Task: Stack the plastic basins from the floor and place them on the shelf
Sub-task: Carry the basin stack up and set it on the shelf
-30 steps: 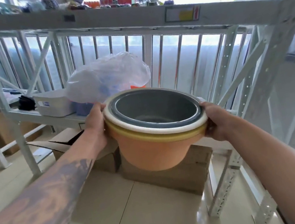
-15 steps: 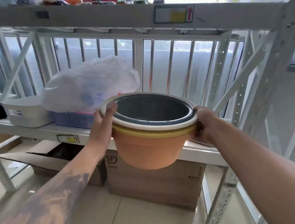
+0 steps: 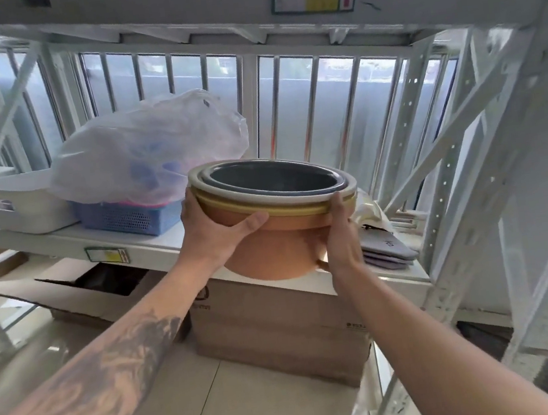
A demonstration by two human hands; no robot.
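A stack of nested plastic basins (image 3: 278, 251) fills the middle of the view: orange outermost, then yellow and white rims, with a grey one innermost. My left hand (image 3: 213, 232) grips the stack's left side, thumb across the orange wall. Pressed against its right side is my right hand (image 3: 342, 237), fingers up to the rim. The stack is at the front edge of the white metal shelf (image 3: 153, 246), tilted slightly toward me; I cannot tell whether its base touches the board.
On the shelf to the left stand a blue perforated basket (image 3: 125, 218) under a clear plastic bag (image 3: 152, 153) and a white bin (image 3: 24, 207). Folded grey items (image 3: 388, 248) lie to the right. Cardboard boxes (image 3: 281, 330) sit on the floor below. An upper shelf beam (image 3: 242, 14) runs overhead.
Both hands have carried the basin stack forward and up toward the shelf board. My left hand shifted from the rim to the orange wall, and the right hand slid lower.
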